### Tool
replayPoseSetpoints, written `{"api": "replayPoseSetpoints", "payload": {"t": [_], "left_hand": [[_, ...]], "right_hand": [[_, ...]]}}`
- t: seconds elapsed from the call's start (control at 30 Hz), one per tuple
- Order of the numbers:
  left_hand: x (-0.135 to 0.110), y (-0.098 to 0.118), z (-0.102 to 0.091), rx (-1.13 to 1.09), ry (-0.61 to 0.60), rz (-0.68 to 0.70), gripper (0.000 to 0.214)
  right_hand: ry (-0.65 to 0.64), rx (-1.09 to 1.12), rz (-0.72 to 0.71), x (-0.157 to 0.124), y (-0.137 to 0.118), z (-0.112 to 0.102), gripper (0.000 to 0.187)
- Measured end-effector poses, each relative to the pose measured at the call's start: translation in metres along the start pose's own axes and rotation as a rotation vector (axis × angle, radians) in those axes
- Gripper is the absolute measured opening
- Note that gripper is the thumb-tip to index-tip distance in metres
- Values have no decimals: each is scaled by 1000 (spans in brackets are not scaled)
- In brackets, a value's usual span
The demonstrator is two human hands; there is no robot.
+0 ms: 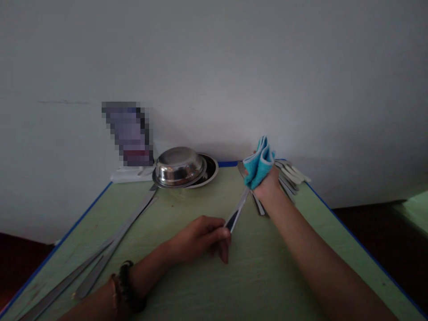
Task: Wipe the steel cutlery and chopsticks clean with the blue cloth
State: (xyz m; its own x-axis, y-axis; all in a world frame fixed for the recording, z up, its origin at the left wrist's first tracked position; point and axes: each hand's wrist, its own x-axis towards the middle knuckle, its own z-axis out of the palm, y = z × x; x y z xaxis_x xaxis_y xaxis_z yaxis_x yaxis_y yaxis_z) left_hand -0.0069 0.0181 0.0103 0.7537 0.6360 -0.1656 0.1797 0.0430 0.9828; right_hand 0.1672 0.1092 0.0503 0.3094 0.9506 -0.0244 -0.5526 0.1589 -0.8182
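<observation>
My left hand (200,238) pinches the handle end of a metal utensil (238,210) that slants up to the right. My right hand (269,187) is closed round a folded turquoise cloth (258,165), and the cloth wraps the utensil's upper end. Both hands hover over the pale green table (200,290). Just behind my right hand lies a pile of several metal utensils (289,176), partly hidden by the hand and cloth.
An upturned steel bowl (179,166) sits on a steel plate (210,171) at the table's far edge, against the white wall. Long metal utensils (110,245) lie along the left side. A blurred object stands on a white strip (129,174) at the back left.
</observation>
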Motion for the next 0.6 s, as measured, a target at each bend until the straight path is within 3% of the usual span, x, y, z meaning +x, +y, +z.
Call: {"api": "replayPoseSetpoints", "payload": {"t": [0.1, 0.23, 0.43, 0.57, 0.6], "left_hand": [[2, -4, 1, -27, 115, 24, 41], [1, -2, 2, 100, 136, -5, 41], [-2, 6, 3, 159, 68, -40, 41], [-4, 7, 4, 153, 62, -37, 42], [-4, 6, 4, 146, 64, -33, 42]], "right_hand": [[19, 44, 184, -13, 17, 6, 22], [-56, -20, 227, -27, 33, 14, 18], [-88, 156, 302, -25, 3, 19, 32], [-117, -10, 314, -22, -4, 19, 6], [-117, -47, 303, -21, -3, 18, 10]]}}
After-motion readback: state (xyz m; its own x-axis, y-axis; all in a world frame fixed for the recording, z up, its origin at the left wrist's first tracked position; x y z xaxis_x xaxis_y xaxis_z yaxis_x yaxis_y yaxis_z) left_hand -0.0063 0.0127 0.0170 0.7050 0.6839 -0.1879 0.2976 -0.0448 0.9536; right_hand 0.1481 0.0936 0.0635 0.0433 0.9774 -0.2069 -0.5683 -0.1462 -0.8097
